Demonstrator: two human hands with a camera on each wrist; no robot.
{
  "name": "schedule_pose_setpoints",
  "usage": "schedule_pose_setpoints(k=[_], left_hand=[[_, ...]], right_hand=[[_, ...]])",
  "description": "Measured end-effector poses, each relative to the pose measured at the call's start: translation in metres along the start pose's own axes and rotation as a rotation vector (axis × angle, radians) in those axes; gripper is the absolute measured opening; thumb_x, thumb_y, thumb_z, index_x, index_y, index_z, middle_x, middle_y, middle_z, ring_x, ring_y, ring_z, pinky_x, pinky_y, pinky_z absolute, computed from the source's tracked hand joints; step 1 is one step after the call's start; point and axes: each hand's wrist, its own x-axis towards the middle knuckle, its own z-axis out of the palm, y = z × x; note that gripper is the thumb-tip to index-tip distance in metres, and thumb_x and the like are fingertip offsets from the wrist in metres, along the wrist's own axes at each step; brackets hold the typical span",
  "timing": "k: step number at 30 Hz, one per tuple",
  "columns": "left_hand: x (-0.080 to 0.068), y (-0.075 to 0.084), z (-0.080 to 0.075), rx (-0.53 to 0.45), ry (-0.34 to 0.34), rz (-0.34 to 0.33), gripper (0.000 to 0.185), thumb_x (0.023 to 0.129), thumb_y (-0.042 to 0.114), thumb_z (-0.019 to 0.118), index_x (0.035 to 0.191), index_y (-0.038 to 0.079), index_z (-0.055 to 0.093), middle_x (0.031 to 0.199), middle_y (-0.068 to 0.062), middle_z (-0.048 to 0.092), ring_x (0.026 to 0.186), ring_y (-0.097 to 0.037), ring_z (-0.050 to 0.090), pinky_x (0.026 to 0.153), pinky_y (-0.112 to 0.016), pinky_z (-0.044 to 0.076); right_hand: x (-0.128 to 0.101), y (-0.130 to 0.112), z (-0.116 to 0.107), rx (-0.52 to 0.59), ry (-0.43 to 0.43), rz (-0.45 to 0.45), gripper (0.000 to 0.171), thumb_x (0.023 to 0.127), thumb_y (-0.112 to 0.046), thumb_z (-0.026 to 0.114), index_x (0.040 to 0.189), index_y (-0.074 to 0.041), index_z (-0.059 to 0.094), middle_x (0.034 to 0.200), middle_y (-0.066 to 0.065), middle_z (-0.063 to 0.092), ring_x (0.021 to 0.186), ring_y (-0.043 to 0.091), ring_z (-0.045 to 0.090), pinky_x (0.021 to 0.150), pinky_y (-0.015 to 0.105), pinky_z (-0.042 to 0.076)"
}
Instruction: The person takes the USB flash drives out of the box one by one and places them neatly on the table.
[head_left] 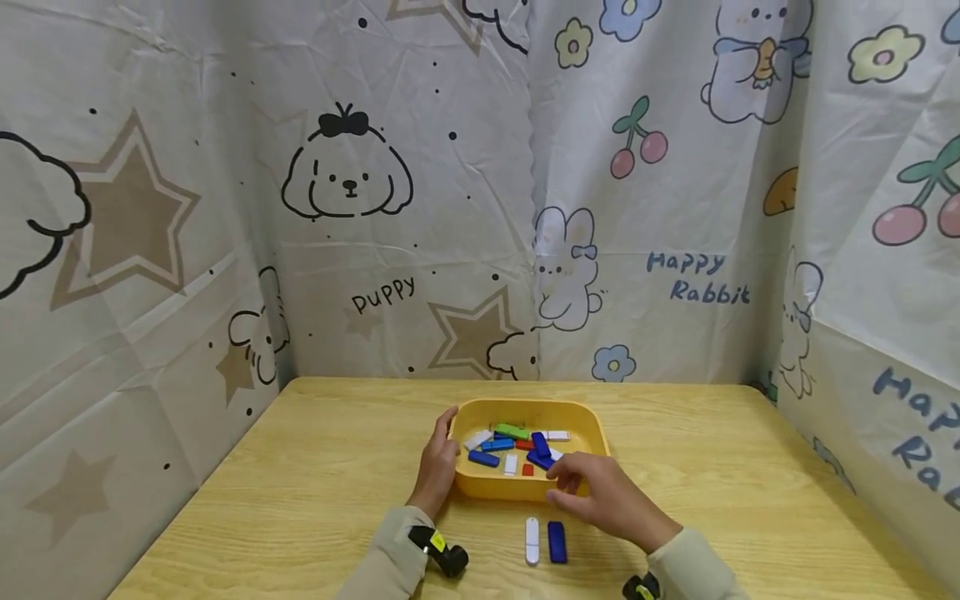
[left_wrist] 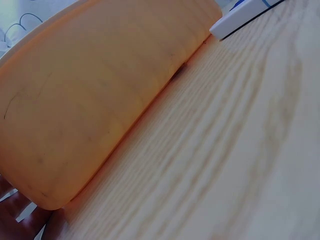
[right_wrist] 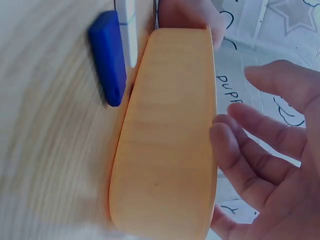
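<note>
A yellow plastic bin (head_left: pixel 498 487) stands on the table with several USB sticks inside, among them a green one (head_left: pixel 512 432), a light-blue one (head_left: pixel 497 446) and a dark-blue one (head_left: pixel 483 458). My left hand (head_left: pixel 438 462) holds the bin's left end, fingers along its outer wall. Above the near right rim, my right hand (head_left: pixel 607 492) reaches over with thumb and fingers apart; the right wrist view shows nothing between them. A white USB stick (head_left: pixel 532 541) and a dark-blue USB stick (head_left: pixel 557 542) lie side by side in front of the bin.
The wooden table (head_left: pixel 315 483) extends around the bin on every side. Behind it hangs a printed curtain (head_left: pixel 420 250), with more curtain at left and right. Small red pieces (head_left: pixel 528 470) also lie in the bin.
</note>
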Motion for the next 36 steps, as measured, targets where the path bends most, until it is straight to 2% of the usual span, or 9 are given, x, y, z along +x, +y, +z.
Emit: schedule_pose_setpoints(k=[6,17,24,30,36], left_hand=[[0.000,0.000,-0.001,0.007,0.003,0.010,0.058,0.092,0.005,0.035,0.149,0.012,0.032,0.155,-0.011,0.031,0.142,-0.028,0.027,0.114,-0.052,0.019],[0.000,0.000,0.000,0.005,0.010,0.004,0.058,0.091,0.005,0.036,0.148,0.013,0.033,0.154,-0.011,0.031,0.142,-0.029,0.027,0.113,-0.053,0.020],[-0.001,0.001,0.000,0.003,0.018,-0.007,0.058,0.091,0.005,0.036,0.148,0.012,0.033,0.154,-0.011,0.031,0.142,-0.029,0.027,0.113,-0.053,0.020],[-0.001,0.003,-0.001,0.011,0.021,0.006,0.057,0.091,0.004,0.036,0.148,0.012,0.034,0.154,-0.011,0.032,0.142,-0.029,0.027,0.113,-0.052,0.021],[-0.001,0.000,0.000,0.015,0.022,0.006,0.058,0.091,0.004,0.035,0.148,0.011,0.034,0.154,-0.012,0.032,0.141,-0.030,0.027,0.113,-0.053,0.021]], right_hand=[[0.015,0.004,0.003,0.009,0.042,0.038,0.008,0.089,-0.024,0.069,0.093,-0.017,0.069,0.082,-0.012,0.061,0.072,0.006,0.055,0.066,0.024,0.051],[0.040,0.019,0.009,-0.042,0.038,0.107,0.005,0.088,-0.019,0.069,0.092,-0.017,0.067,0.078,-0.011,0.059,0.071,0.009,0.054,0.064,0.024,0.049],[0.050,0.031,0.013,-0.073,0.035,0.164,0.012,0.087,-0.015,0.070,0.097,-0.008,0.067,0.083,-0.004,0.058,0.075,0.014,0.051,0.065,0.027,0.047],[0.061,0.036,0.015,-0.114,0.001,0.231,0.018,0.086,-0.016,0.071,0.101,-0.006,0.066,0.089,0.003,0.059,0.077,0.016,0.052,0.071,0.033,0.049],[0.068,0.041,0.018,-0.144,-0.010,0.259,0.021,0.084,-0.014,0.072,0.103,-0.007,0.066,0.094,0.007,0.061,0.083,0.021,0.054,0.078,0.038,0.051]])
